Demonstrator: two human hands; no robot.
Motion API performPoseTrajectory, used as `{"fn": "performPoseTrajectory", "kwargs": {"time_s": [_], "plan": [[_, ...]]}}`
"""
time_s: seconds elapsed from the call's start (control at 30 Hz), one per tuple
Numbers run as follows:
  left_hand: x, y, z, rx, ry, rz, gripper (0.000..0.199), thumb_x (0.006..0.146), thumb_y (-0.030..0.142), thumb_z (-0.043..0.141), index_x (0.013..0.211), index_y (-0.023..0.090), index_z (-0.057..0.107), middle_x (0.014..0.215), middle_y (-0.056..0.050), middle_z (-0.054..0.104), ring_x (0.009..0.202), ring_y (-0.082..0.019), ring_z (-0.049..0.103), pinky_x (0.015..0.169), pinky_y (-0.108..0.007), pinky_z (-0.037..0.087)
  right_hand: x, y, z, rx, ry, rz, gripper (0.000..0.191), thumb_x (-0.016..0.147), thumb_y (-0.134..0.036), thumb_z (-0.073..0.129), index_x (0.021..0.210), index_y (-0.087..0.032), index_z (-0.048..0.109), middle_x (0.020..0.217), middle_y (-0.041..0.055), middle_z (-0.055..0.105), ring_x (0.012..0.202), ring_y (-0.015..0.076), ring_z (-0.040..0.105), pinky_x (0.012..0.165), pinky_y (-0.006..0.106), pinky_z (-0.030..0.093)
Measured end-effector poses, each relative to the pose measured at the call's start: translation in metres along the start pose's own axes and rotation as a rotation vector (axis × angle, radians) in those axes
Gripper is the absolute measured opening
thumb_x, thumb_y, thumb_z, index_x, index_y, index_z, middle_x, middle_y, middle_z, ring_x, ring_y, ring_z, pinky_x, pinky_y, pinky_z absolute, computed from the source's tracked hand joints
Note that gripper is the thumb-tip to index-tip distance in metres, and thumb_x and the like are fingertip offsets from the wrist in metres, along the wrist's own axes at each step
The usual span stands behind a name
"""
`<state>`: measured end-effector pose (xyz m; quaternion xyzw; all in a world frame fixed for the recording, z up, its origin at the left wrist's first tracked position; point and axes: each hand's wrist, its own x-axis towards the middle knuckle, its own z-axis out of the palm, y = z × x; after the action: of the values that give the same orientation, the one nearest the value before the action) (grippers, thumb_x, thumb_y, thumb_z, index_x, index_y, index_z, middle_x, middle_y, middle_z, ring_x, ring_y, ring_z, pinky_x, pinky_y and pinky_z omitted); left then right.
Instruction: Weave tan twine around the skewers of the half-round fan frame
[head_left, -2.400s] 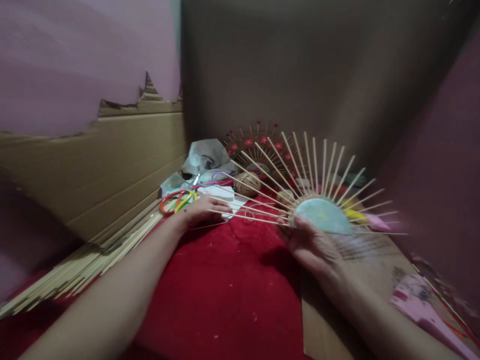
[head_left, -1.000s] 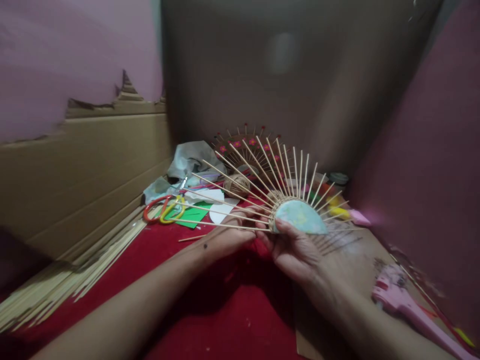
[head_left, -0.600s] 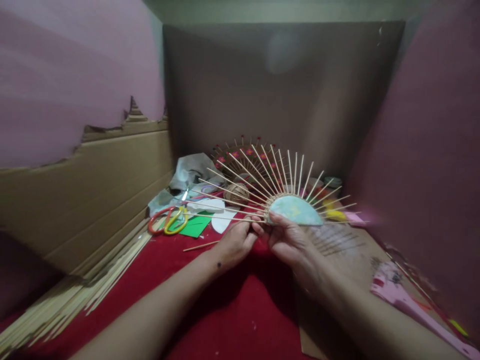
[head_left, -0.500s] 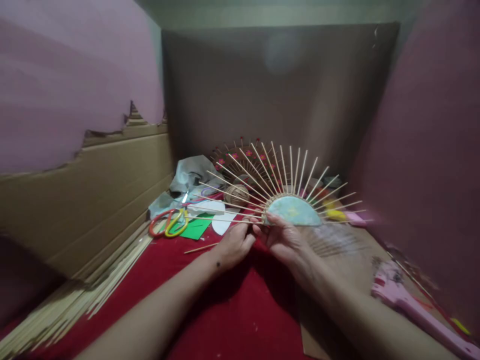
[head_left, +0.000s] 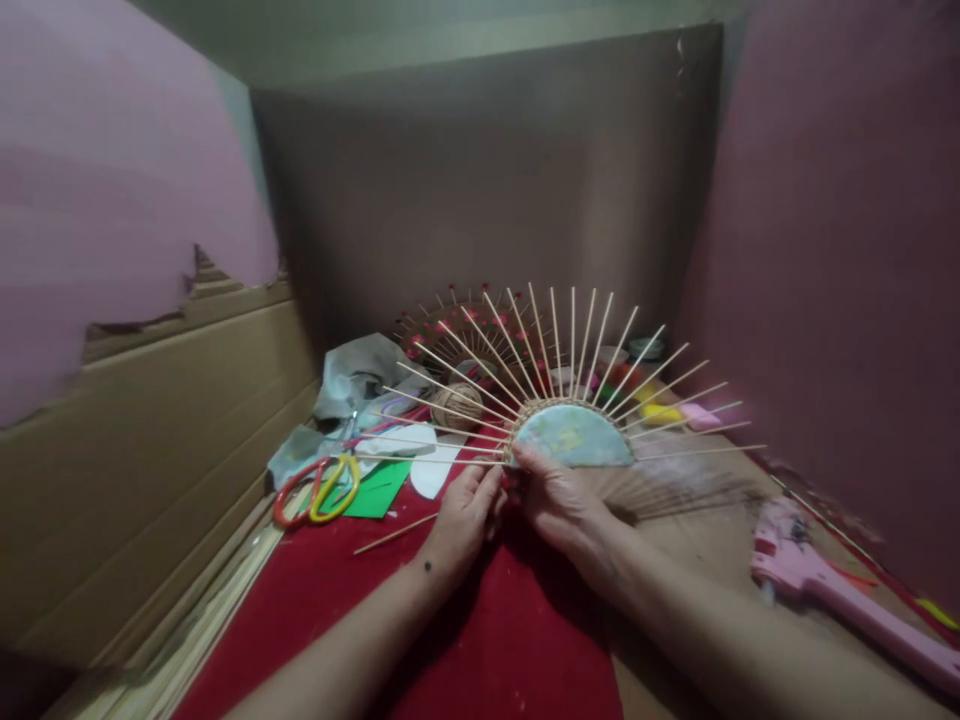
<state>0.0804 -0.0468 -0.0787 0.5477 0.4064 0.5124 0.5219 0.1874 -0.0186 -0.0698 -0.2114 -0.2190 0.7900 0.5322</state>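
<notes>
My right hand (head_left: 559, 500) grips a half-round stick fan by its pale blue cloth-covered centre (head_left: 574, 437), thumb on the front face. Thin wooden sticks (head_left: 574, 345) radiate from the curved edge, where a braided twine band (head_left: 559, 402) runs around their bases. At the lower left corner, my left hand (head_left: 466, 508) is closed, fingertips pinched together just under the lowest stick and close to the right fingers. What it pinches is too small and blurred to make out. A ball of twine (head_left: 456, 405) lies behind the left-hand sticks.
Scissors with red and yellow handles (head_left: 319, 490) lie left, by green sheet (head_left: 381, 488) and white cut pieces (head_left: 436, 465). One loose stick (head_left: 394, 534) rests on red cloth (head_left: 517, 620). A pink glue gun (head_left: 825, 580) lies right on cardboard (head_left: 690, 540). Behind stands a flower-decorated fan piece (head_left: 469, 325).
The view has shifted and tilted slightly, so the surroundings sit differently. The fan sits a little lower and further left in view, still in the right hand, with the left hand at its corner.
</notes>
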Motion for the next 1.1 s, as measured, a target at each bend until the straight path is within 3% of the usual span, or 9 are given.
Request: {"fn": "performPoseTrajectory", "kwargs": {"time_s": [0.23, 0.5, 0.93, 1.1], "plan": [[-0.004, 0.001, -0.001, -0.308, 0.024, -0.171, 0.026, 0.078, 0.038, 0.059, 0.075, 0.017, 0.043, 0.044, 0.012, 0.024, 0.034, -0.002, 0.013, 0.033, -0.016, 0.011, -0.006, 0.006, 0.004, 0.001, -0.063, 0.033, 0.021, 0.056, -0.026, 0.076, 0.059, -0.013, 0.061, 0.051, 0.0007, 0.061, 0.048, 0.0127, 0.054, 0.052, 0.027, 0.044], [-0.001, 0.005, -0.008, -0.304, 0.088, -0.181, 0.024, 0.076, 0.036, 0.061, 0.081, 0.015, 0.052, 0.041, 0.011, 0.027, 0.033, -0.001, 0.016, 0.034, -0.015, 0.011, -0.005, 0.002, -0.004, 0.023, -0.125, -0.001, 0.017, 0.065, -0.027, 0.07, 0.074, -0.014, 0.063, 0.067, 0.002, 0.067, 0.061, 0.0133, 0.059, 0.062, 0.027, 0.043], [-0.002, 0.006, -0.009, -0.263, 0.133, -0.194, 0.026, 0.07, 0.038, 0.066, 0.078, 0.015, 0.054, 0.041, 0.011, 0.028, 0.032, -0.001, 0.018, 0.033, -0.014, 0.014, -0.005, 0.008, -0.008, -0.015, -0.126, -0.004, 0.018, 0.061, -0.025, 0.072, 0.069, -0.01, 0.066, 0.064, 0.0029, 0.067, 0.061, 0.0131, 0.058, 0.065, 0.027, 0.041], [-0.002, 0.004, -0.01, -0.204, 0.109, -0.138, 0.026, 0.073, 0.039, 0.063, 0.077, 0.014, 0.055, 0.043, 0.01, 0.031, 0.033, -0.002, 0.022, 0.033, -0.015, 0.017, -0.006, 0.007, -0.008, 0.001, -0.144, -0.011, 0.016, 0.062, -0.022, 0.072, 0.071, -0.012, 0.065, 0.067, 0.0015, 0.066, 0.064, 0.0121, 0.058, 0.071, 0.027, 0.042]]}}
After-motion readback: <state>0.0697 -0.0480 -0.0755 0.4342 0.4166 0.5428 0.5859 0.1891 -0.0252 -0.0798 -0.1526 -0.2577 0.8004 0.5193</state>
